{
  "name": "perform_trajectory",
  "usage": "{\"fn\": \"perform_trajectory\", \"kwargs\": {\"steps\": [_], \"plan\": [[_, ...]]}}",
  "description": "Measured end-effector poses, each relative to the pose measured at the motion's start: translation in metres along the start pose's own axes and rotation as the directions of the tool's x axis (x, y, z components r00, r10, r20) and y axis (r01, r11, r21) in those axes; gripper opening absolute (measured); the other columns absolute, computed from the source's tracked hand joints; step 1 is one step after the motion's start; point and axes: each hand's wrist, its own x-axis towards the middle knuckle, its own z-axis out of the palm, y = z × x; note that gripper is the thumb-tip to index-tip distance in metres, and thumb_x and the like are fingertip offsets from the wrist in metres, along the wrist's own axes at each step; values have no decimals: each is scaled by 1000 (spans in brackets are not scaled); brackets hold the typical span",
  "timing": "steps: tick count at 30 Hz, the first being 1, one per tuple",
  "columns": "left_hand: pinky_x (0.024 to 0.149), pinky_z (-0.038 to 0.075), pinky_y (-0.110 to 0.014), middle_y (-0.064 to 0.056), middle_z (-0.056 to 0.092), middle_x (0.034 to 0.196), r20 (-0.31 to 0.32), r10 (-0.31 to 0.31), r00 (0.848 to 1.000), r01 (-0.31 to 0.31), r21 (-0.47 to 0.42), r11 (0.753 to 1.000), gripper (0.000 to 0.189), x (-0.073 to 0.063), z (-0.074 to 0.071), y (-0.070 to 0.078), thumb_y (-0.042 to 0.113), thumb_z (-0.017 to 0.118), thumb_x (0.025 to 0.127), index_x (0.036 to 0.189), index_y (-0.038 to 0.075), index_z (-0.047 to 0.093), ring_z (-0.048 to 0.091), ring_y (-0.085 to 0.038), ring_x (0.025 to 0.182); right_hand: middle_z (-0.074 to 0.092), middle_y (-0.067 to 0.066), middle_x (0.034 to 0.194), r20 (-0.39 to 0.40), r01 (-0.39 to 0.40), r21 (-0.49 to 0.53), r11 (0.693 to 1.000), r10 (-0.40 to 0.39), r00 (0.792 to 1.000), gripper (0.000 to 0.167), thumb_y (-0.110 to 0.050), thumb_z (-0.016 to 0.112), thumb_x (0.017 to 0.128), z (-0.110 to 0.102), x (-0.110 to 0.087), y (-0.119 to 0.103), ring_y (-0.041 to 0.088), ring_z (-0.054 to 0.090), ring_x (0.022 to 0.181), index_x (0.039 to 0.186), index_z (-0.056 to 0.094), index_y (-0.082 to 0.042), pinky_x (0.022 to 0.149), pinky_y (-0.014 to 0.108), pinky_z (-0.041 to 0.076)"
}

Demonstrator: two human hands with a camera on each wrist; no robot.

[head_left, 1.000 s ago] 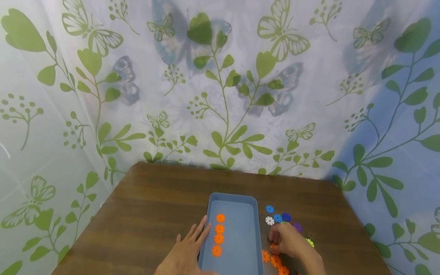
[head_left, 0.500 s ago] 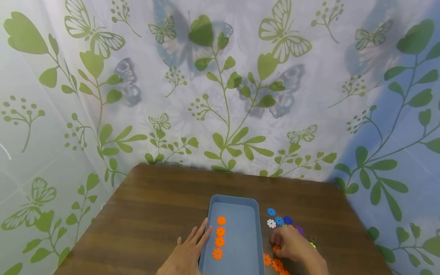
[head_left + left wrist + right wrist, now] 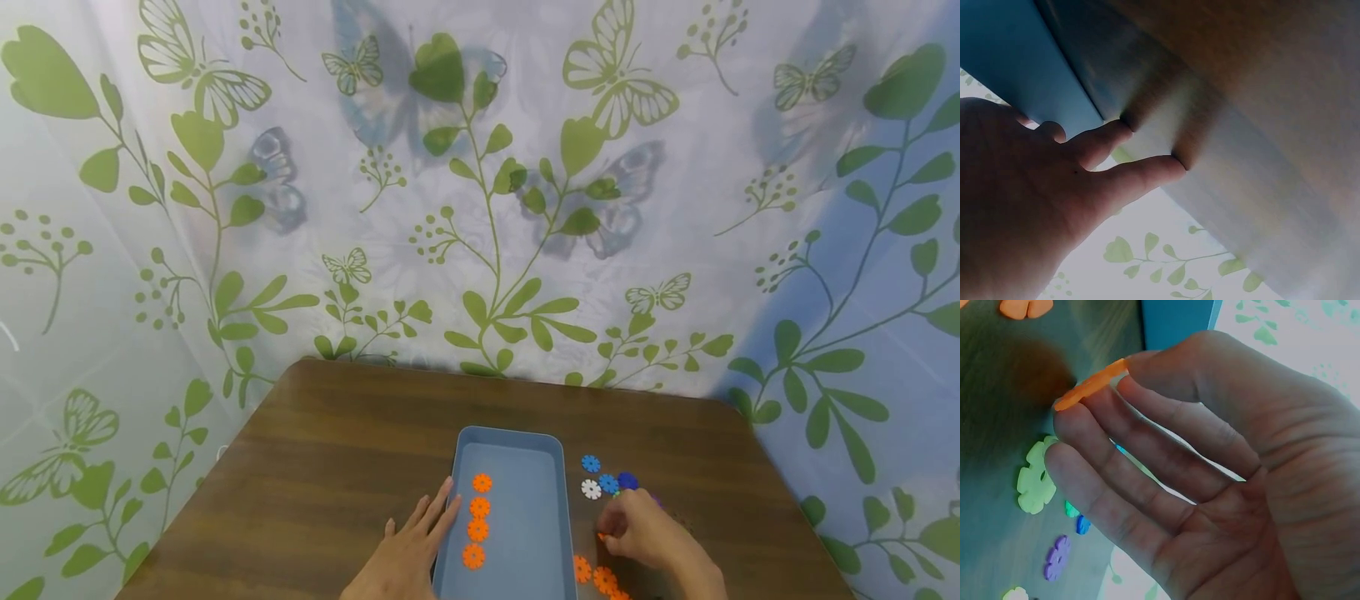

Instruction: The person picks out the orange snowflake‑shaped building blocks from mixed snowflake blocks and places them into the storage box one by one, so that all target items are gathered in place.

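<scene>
- We see one orange disc (image 3: 1093, 384) pinched between the thumb and fingertips of the right hand (image 3: 641, 531); it is thin, turned nearly edge-on in the right wrist view and tilted, mostly hidden by the hand in the head view.
- We see a blue-grey tray (image 3: 528, 508), rectangular, shallow, with rounded corners, lying flat on the table, its long sides running away from us; the left hand (image 3: 405, 550) touches its left rim.
- Inside, we count four flat orange notched discs (image 3: 477, 529) in a lengthwise row near the left wall.
- We find loose orange discs (image 3: 604, 581) just right of the tray, the lowest cut off by the view.
</scene>
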Motion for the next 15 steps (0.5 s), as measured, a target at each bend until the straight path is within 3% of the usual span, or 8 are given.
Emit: {"fn": "perform_trajectory", "kwargs": {"steps": [7, 12, 15], "plan": [[87, 38, -93, -16, 4, 181, -4, 6, 1000, -6, 10, 1000, 136, 0, 1, 0, 75, 86, 75, 173, 9, 19, 35, -62, 151, 75, -4, 78, -23, -22, -23, 999, 22, 999, 6, 3, 82, 83, -5, 2, 0, 2, 58, 68, 84, 83, -3, 61, 26, 56], [87, 37, -94, -15, 4, 181, -1, 7, 1000, -7, 6, 1000, 135, 1, 2, -1, 76, 84, 76, 173, 9, 18, 35, -63, 151, 74, -4, 75, -65, 65, -46, 997, -68, 996, 15, 10, 77, 79, -4, 0, 4, -3, 56, 66, 79, 81, -4, 58, 24, 54], [87, 37, -94, -15, 4, 181, -1, 2, 1000, -2, 10, 1000, 134, 1, 1, 0, 74, 85, 76, 173, 9, 19, 35, -63, 151, 73, -3, 73, -73, 80, -39, 996, -83, 994, 18, 13, 77, 79, -3, -1, 6, -4, 56, 65, 77, 79, -5, 57, 24, 53]]}}
